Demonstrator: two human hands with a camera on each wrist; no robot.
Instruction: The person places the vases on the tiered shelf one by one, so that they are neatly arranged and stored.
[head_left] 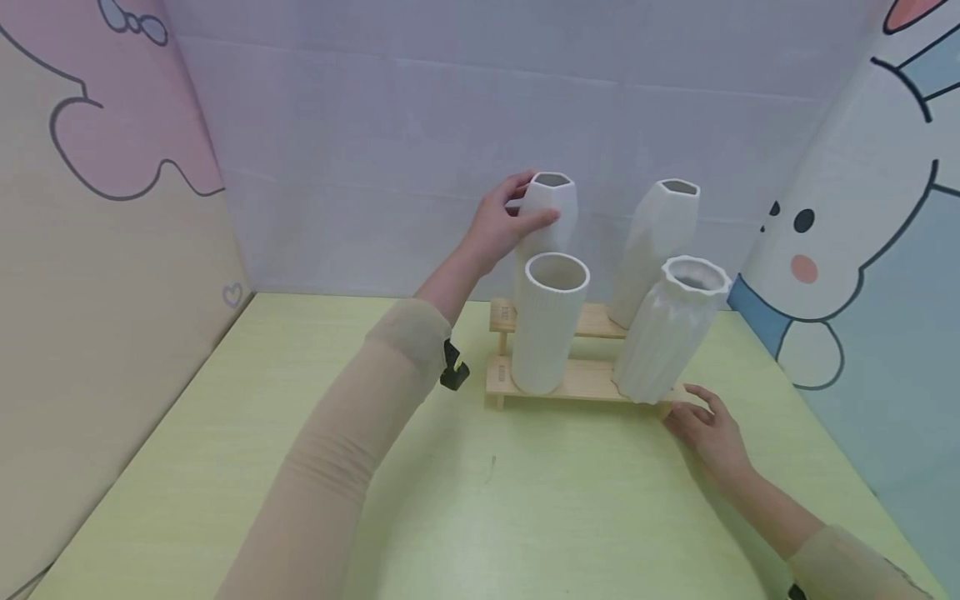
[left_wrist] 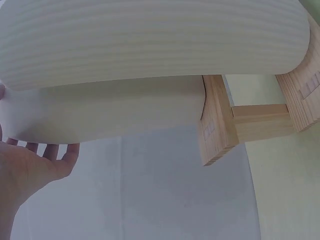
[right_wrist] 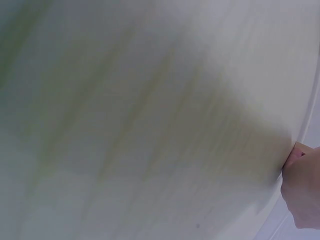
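My left hand (head_left: 504, 221) grips the upper part of a white faceted vase (head_left: 551, 229) on the back left of a two-tier wooden stand (head_left: 588, 379). In the left wrist view, the fingers (left_wrist: 50, 152) curl against that vase's side, its base on the back board. A ribbed white vase (head_left: 551, 333) stands in front, hiding part of it. At the right end of the front board, my right hand (head_left: 708, 437) pinches the stand's edge, beside a pleated white vase (head_left: 667, 342). Blurred white surface fills most of the right wrist view.
Another faceted white vase (head_left: 656, 246) leans on the back board at right. The stand rests on a pale yellow-green table (head_left: 480, 517). A pale cloth wall (head_left: 375, 150) rises behind, and cartoon-printed panels (head_left: 892, 333) flank both sides.
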